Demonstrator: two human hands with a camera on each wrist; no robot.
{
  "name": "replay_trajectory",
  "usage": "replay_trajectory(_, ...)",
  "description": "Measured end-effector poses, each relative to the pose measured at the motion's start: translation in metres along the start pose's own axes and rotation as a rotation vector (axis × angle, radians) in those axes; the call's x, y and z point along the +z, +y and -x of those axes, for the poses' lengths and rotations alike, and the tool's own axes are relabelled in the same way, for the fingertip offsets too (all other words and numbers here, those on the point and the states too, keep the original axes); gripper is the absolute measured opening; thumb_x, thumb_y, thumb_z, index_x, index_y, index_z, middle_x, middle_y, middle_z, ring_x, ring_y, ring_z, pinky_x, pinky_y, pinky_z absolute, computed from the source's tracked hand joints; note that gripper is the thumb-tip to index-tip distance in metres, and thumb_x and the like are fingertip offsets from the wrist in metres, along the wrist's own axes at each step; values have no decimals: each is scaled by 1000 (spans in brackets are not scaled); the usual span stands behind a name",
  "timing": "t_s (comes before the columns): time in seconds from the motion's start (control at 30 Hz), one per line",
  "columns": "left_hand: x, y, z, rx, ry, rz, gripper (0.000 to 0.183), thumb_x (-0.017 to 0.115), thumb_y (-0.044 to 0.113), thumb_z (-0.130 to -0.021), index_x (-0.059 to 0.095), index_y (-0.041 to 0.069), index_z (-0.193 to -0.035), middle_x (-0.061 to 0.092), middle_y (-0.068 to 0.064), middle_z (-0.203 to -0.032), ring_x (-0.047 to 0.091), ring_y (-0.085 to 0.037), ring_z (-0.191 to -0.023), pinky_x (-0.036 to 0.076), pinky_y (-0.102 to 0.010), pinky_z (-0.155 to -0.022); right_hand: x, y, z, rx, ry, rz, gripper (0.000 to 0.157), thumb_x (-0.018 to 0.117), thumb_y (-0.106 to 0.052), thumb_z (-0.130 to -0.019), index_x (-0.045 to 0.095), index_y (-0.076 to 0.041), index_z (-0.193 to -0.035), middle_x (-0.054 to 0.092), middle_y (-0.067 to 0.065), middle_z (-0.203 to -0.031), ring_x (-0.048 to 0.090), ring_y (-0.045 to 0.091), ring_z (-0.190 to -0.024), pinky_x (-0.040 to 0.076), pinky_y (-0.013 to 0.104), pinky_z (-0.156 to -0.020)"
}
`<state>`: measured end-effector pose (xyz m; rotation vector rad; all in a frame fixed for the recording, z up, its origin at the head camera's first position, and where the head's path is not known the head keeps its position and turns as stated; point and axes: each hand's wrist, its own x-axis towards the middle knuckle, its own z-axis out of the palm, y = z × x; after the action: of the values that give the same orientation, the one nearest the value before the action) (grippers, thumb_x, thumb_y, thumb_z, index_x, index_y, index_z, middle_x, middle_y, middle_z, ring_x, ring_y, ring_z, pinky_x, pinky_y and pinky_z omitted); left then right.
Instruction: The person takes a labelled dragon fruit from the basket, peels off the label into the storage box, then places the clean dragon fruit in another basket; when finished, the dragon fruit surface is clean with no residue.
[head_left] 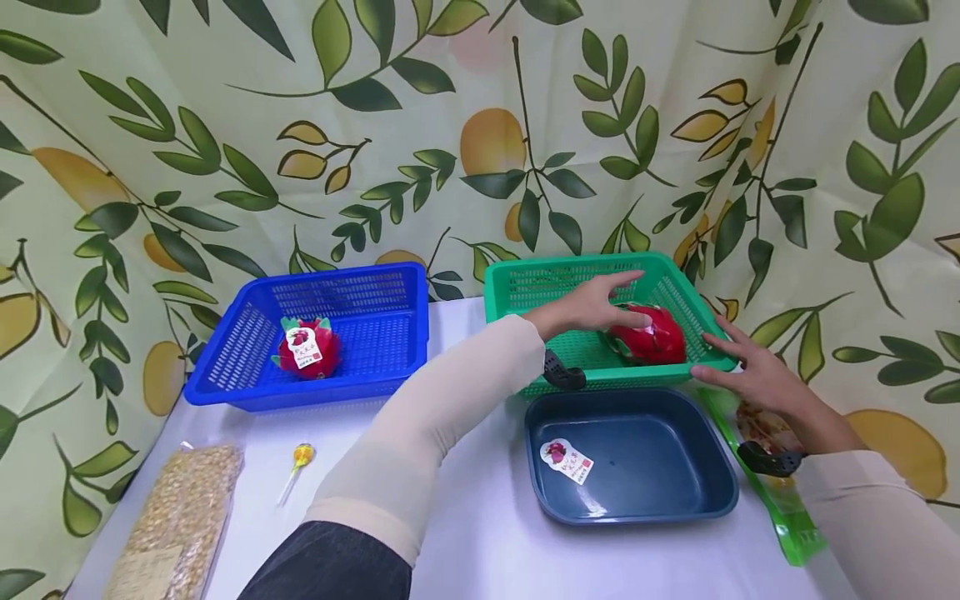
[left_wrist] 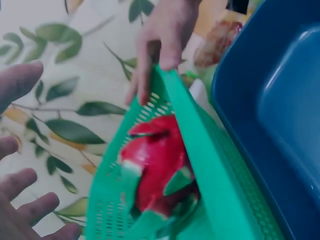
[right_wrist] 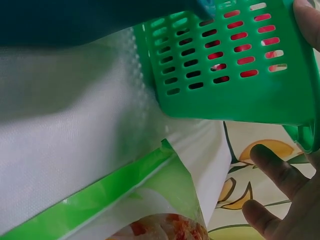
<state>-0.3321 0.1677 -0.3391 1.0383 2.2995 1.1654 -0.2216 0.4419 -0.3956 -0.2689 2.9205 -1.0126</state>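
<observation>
A red dragon fruit with green-tipped scales lies in the right part of the green basket. My left hand is over this basket, beside the fruit. In the left wrist view, its fingers are spread apart with nothing between them. My right hand holds the basket's near right corner, its thumb toward the front and other fingers at the side rim. The right wrist view shows two outstretched fingers off the basket. A dark blue tray stands just in front, with a dragon-fruit label inside.
At left, a blue basket holds another dragon fruit bearing a label. A lollipop and a bag of grains or seeds lie nearer. A green food packet is partly under my right arm. Patterned cloth hangs behind.
</observation>
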Motion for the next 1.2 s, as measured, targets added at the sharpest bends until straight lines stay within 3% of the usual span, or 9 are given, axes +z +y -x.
replay_trajectory(0.27, -34, 17, 67, 109, 106, -76, 81, 70, 44, -85, 29, 30, -153, 19, 13, -156, 19, -2, -137, 31, -40, -107, 7, 2, 0, -9, 0, 3, 77, 67, -34, -91, 32, 12, -143, 2, 25, -157, 4, 57, -135, 21, 79, -89)
replay_trajectory(0.4, -49, 17, 105, 159, 196, -80, 80, 71, 40, -85, 30, 28, -153, 18, 13, -157, 15, 1, -137, 33, -39, -106, 10, 4, 3, -11, -1, 2, 77, 66, -34, -92, 30, 11, -144, 2, 26, -157, 3, 58, -135, 21, 80, -87)
replay_trajectory(0.57, -70, 12, 158, 223, 337, -70, 78, 71, 34, -85, 32, 22, -152, 20, 12, -157, 22, -4, -138, 38, -35, -102, 9, 6, 4, -9, 10, 12, 76, 65, -33, -93, 30, 10, -144, -1, 26, -157, 1, 58, -135, 21, 80, -86)
replay_trajectory(0.67, -81, 3, 197, 242, 462, -78, 79, 71, 31, -84, 33, 17, -152, 23, 7, -157, 29, -12, -136, 40, -40, -100, 9, 4, 2, 11, 0, 24, 78, 63, -37, -93, 28, 9, -145, -4, 24, -157, 0, 59, -134, 22, 80, -86)
replay_trajectory(0.77, -90, -7, 235, 231, 577, -74, 78, 72, 27, -84, 34, 15, -151, 26, 3, -156, 35, -17, -134, 41, -44, -100, 8, 4, 2, 17, -4, 39, 78, 63, -37, -93, 28, 9, -145, -4, 25, -157, 1, 60, -134, 23, 80, -85)
replay_trajectory(0.87, -96, -16, 263, 200, 647, -61, 77, 73, 24, -84, 35, 18, -151, 28, 4, -155, 36, -19, -134, 42, -45, -100, 6, 6, 3, 11, -4, 50, 77, 61, -37, -94, 27, 9, -145, -5, 25, -157, 0, 60, -133, 23, 80, -84)
replay_trajectory(1.07, -102, -37, 310, 107, 757, -9, 75, 70, 11, -87, 33, 20, -152, 30, 4, -153, 34, -21, -135, 37, -49, -102, 6, 6, 4, 0, 2, 64, 76, 60, -37, -94, 30, 12, -143, -4, 25, -157, 4, 62, -131, 24, 80, -82)
replay_trajectory(1.2, -108, -54, 335, 65, 832, 9, 74, 68, 5, -87, 33, 15, -152, 29, -1, -154, 34, -24, -134, 38, -51, -102, 6, 5, 1, -13, 2, 67, 75, 60, -37, -95, 29, 11, -144, -4, 25, -157, 6, 63, -130, 25, 80, -81)
